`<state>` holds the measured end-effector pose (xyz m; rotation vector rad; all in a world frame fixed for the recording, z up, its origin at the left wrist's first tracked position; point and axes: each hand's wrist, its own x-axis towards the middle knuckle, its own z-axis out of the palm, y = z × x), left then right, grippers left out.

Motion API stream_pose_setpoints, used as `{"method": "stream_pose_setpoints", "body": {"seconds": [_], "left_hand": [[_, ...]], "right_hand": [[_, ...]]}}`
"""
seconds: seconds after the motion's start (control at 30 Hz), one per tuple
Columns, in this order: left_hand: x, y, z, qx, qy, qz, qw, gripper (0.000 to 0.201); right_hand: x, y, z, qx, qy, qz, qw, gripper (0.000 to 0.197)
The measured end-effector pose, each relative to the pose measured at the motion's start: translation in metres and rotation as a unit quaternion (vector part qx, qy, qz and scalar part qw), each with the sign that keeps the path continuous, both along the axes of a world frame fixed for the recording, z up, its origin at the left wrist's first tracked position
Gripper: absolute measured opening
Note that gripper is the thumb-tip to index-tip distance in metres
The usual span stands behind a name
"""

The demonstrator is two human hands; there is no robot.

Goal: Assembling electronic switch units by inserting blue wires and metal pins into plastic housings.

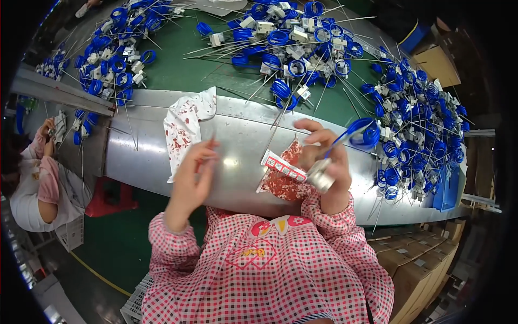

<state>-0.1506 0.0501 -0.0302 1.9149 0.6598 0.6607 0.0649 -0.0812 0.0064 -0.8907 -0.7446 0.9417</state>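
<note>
My right hand (330, 162) grips what looks like a capillary thermostat (319, 177), a small metal-and-white part. A blue coiled tube (365, 133) trails from it to the right, blurred. My left hand (191, 181) is raised over the bench's near side, fingers loosely bent and thumb apart. A reddish blur shows at its fingertips; I cannot make out what it is. Between my hands, nearer the right one, a red-and-white squeeze tube (283, 166) lies over a red-stained sheet (286, 183). Beyond my left hand lies a white cloth (186, 121) with red stains.
Piles of similar blue-coiled parts (297, 40) with long thin wires cover the green surface (181, 48) beyond the metal bench (145, 151). Another heap (415, 124) crowds the right side. Left, a co-worker (43, 183) sits by a red stool (110, 198). Cardboard boxes (415, 264) stand lower right.
</note>
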Motion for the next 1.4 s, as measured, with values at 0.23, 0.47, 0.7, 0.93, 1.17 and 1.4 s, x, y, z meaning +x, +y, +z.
{"method": "stream_pose_setpoints", "body": {"seconds": [0.23, 0.47, 0.7, 0.93, 1.17, 1.4], "left_hand": [[-0.029, 0.042, 0.005, 0.282, 0.241, -0.048, 0.927, 0.025], [0.052, 0.032, 0.003, 0.154, 0.207, 0.131, 0.957, 0.019], [0.111, 0.063, -0.069, 0.381, 0.267, 0.189, 0.865, 0.022], [0.100, 0.051, -0.044, 0.261, 0.160, 0.133, 0.943, 0.018], [0.100, 0.012, -0.006, -0.057, -0.119, 0.071, 0.989, 0.010], [0.102, -0.024, 0.011, 0.108, -0.005, -0.071, 0.992, 0.033]], "right_hand": [[0.030, -0.019, -0.031, 0.025, 0.162, -0.124, 0.979, 0.033], [0.024, -0.023, -0.039, 0.036, 0.026, -0.233, 0.971, 0.034], [0.006, -0.021, -0.024, 0.049, -0.058, -0.316, 0.946, 0.034], [0.004, -0.025, -0.024, 0.122, -0.088, -0.378, 0.913, 0.033], [-0.001, -0.026, -0.021, 0.117, -0.138, -0.345, 0.921, 0.036], [0.016, -0.019, -0.025, 0.051, 0.068, -0.143, 0.986, 0.042]]}}
